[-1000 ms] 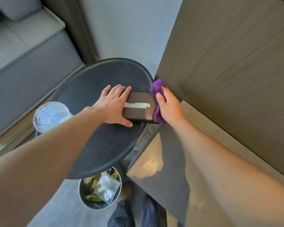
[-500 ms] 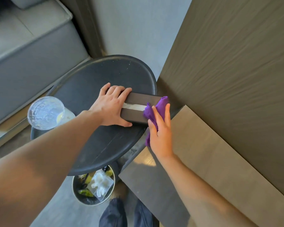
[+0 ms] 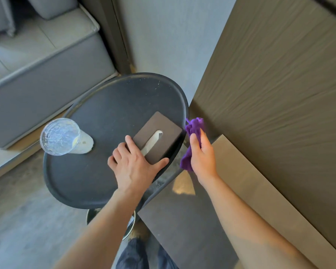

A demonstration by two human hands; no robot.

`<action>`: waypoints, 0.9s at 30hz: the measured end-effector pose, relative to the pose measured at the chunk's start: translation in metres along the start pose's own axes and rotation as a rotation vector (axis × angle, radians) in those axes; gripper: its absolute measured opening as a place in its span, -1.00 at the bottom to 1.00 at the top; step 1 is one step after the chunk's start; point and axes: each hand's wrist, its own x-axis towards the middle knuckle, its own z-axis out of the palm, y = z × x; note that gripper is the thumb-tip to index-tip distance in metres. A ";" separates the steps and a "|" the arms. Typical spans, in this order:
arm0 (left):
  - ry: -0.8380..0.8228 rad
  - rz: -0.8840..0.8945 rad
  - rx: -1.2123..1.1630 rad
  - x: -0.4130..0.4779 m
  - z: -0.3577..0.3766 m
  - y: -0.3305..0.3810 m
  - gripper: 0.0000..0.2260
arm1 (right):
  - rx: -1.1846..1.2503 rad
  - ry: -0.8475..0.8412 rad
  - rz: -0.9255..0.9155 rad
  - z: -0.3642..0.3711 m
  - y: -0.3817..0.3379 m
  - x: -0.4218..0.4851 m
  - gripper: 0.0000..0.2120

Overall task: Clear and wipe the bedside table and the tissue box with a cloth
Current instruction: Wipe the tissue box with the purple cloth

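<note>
While the left hand (image 3: pixel 133 167) lay flat and spread on the near end of the tissue box (image 3: pixel 159 135), with the thumb along its near side, the box sat at an angle close to the right edge of the surface (image 3: pixel 81 177). Its far right corner came almost to the raised rim there. The hand pressed on the box but did not close around it. A white tissue (image 3: pixel 152 141) showed in the slot on top.

The right hand (image 3: pixel 202 156) was just beyond that right edge, not over the surface, and it was closed around a purple cloth (image 3: pixel 194 126). The cloth stuck out above the fingers and hung down below the palm. It was just beside the side of the box, but whether it touched the box or the rim I could not tell.

On the left part of the surface stood a clear plastic cup (image 3: pixel 61 135), well apart from the box. Between the cup and the box, and in the whole near part, the dark top was free. Pale specks lay on its far part.

To the right rose a brown panel (image 3: pixel 270 94) with wood grain, near to the rim. A grey sofa (image 3: pixel 37 61) stood at the far left. Under the near edge a metal bin (image 3: pixel 130 231) was partly visible on the floor.
</note>
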 end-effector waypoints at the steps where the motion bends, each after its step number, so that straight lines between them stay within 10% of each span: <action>1: -0.002 -0.031 -0.011 -0.005 0.001 0.002 0.16 | -0.003 -0.014 0.004 0.004 -0.002 0.010 -0.66; 7: -0.079 0.151 -0.275 0.004 0.006 -0.016 -0.29 | -0.011 -0.096 -0.037 0.035 -0.010 0.046 -0.67; 27: -0.267 0.180 -0.776 0.015 0.013 -0.021 -0.35 | -0.041 -0.002 -0.034 0.064 0.042 -0.098 -0.42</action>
